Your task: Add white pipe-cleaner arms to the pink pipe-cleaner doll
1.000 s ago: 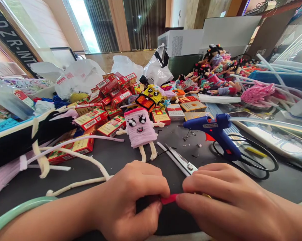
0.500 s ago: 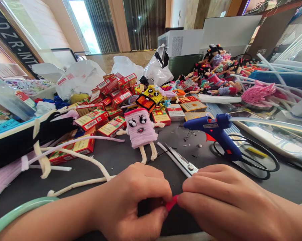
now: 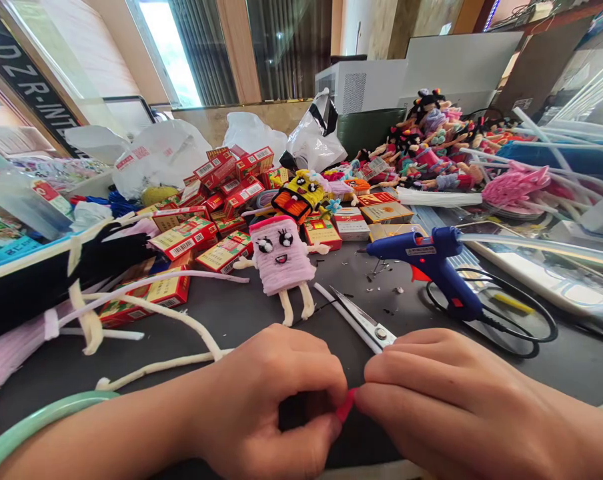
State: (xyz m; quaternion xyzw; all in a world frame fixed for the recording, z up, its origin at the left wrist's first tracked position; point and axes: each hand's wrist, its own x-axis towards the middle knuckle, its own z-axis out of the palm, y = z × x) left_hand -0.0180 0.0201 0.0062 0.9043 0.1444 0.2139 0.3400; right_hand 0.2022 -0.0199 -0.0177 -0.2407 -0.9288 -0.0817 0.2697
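Observation:
Between my two hands is a short pinkish-red pipe cleaner [image 3: 346,405], and only a small stretch of it shows. My left hand [image 3: 286,400] pinches one end between thumb and forefinger. The other end is gripped in the closed fingers of my right hand [image 3: 436,393]. Just beyond them a lilac pipe-cleaner doll [image 3: 282,259] with a red top edge, face, arms and legs lies face up. Metal scissors [image 3: 364,323] point away from me, their handles hidden by my right hand. A white stick [image 3: 331,299] lies alongside the blades.
A blue glue gun [image 3: 426,260] with its cord lies at the right. Several small red boxes [image 3: 184,237] are heaped behind the doll. Cream pipe cleaners [image 3: 181,317] stretch across the left side. A pile of dolls [image 3: 431,147] stands at the back right.
My left hand has shifted slightly right, towards my right hand, and a little less of the red pipe cleaner shows. The doll, scissors and glue gun have stayed put.

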